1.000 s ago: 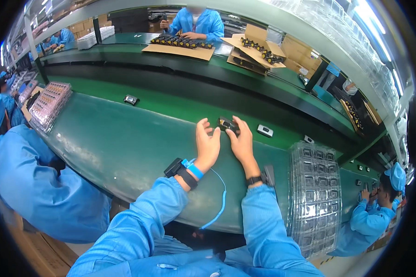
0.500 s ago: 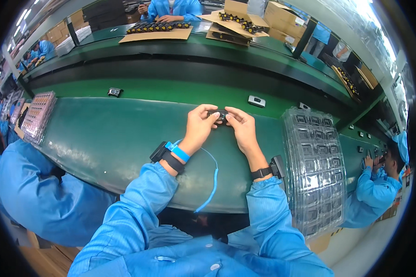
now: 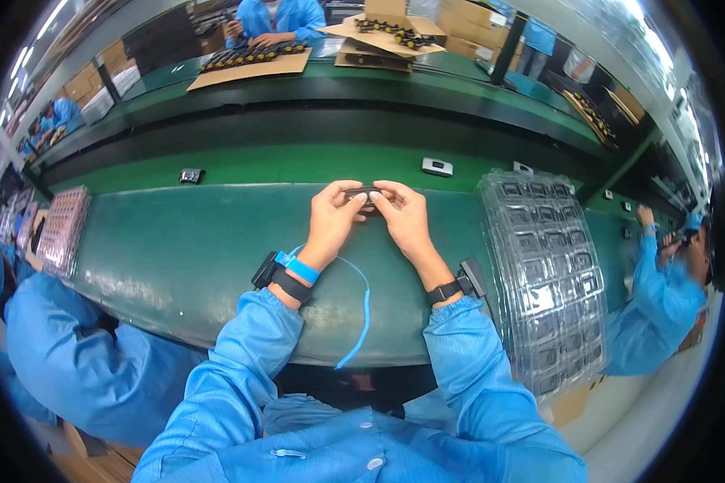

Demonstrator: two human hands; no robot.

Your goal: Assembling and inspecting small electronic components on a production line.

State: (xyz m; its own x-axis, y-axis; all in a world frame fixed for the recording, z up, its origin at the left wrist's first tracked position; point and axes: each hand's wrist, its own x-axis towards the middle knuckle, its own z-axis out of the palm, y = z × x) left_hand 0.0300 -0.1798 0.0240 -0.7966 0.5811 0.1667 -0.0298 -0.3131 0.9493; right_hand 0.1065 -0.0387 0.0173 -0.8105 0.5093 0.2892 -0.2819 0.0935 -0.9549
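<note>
My left hand (image 3: 332, 221) and my right hand (image 3: 404, 219) meet above the far part of the dark green work surface (image 3: 177, 258). Between them they grip a small black plastic device (image 3: 364, 191), fingers behind it and both thumbs pressing on its near side. The thumbs and fingers cover most of the piece, so its details are hidden. A blue wrist strap (image 3: 296, 266) circles my left wrist, and its coiled blue cord (image 3: 366, 310) trails across the surface toward my lap. Black bands with small boxes sit on both wrists.
Stacked clear plastic trays (image 3: 544, 282) stand right of my right arm; another tray stack (image 3: 63, 229) is far left. On the green ledge lie a black-and-silver device (image 3: 192, 175) and a grey-faced device (image 3: 437, 167). Co-workers in blue sit on both sides and across.
My thumbs have drawn closer together on the black device, which both hands still hold. The whole view has shifted slightly. The co-worker at the right has raised a hand.
</note>
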